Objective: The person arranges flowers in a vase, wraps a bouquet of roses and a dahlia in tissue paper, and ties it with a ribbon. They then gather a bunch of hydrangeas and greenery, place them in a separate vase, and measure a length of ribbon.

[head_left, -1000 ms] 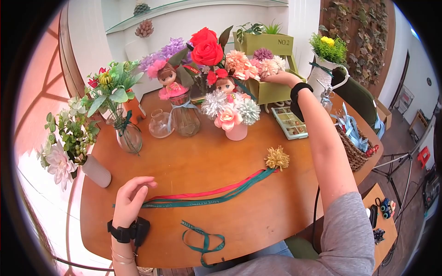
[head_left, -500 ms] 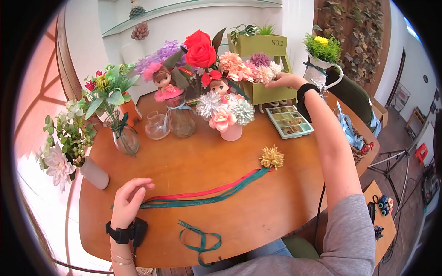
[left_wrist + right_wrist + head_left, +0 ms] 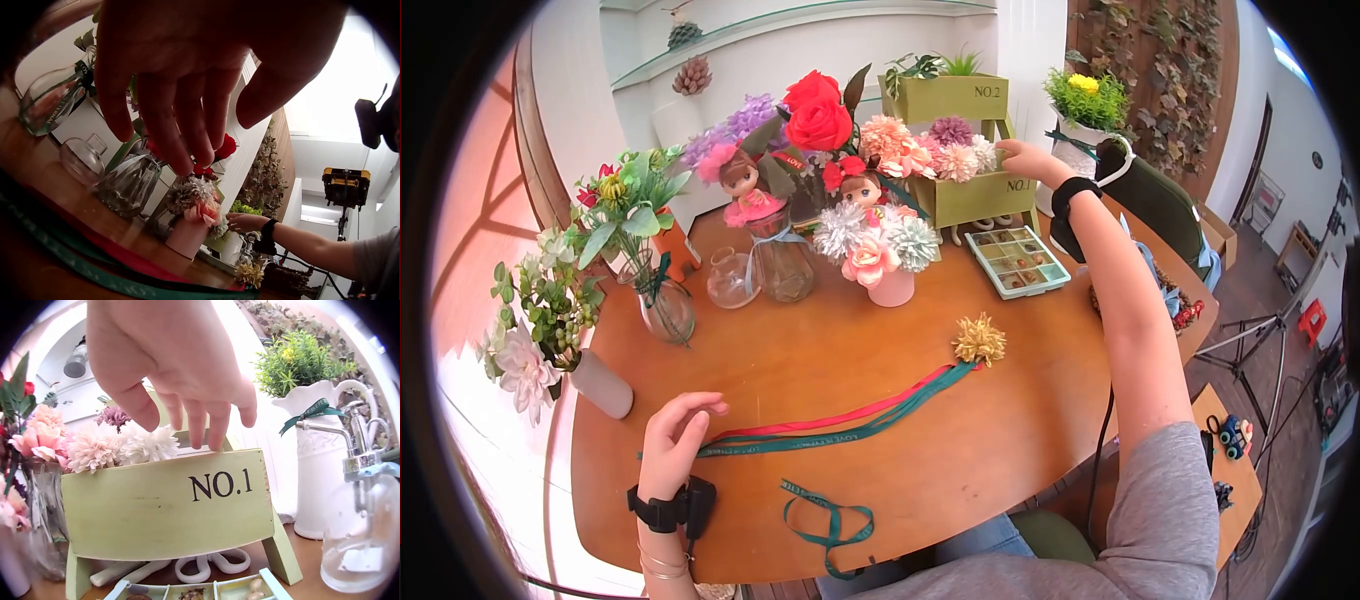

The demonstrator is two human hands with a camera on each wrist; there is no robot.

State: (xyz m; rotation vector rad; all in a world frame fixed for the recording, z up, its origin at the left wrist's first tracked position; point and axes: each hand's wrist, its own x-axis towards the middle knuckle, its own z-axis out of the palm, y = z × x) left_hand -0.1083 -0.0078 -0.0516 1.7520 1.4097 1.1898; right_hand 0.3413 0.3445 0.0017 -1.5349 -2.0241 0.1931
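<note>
My right hand (image 3: 1032,160) is over the right end of the green wooden box (image 3: 156,503) marked NO.1. Its fingers point down behind the front board, beside a white flower (image 3: 147,442), and their tips are close to the board's top edge. Pink and purple flowers fill the left part of that box. My left hand (image 3: 675,435) stays low at the table's left side, fingers loosely bent and holding nothing. It is at the left end of a red ribbon (image 3: 830,416) and green ribbons (image 3: 878,425), which run to a gold pompom (image 3: 980,339).
A blue compartment tray (image 3: 1018,262) lies before the box, with white scissors (image 3: 212,565) underneath. A clear spray bottle (image 3: 359,531) and white pitcher (image 3: 312,462) stand right. Glass vases, dolls and a pink pot (image 3: 892,289) line the back. A loose green ribbon (image 3: 830,525) lies in front.
My right hand has drawn right, away from the flowers, and the NO.1 lettering now shows. The head view has shifted slightly. My left hand keeps its place.
</note>
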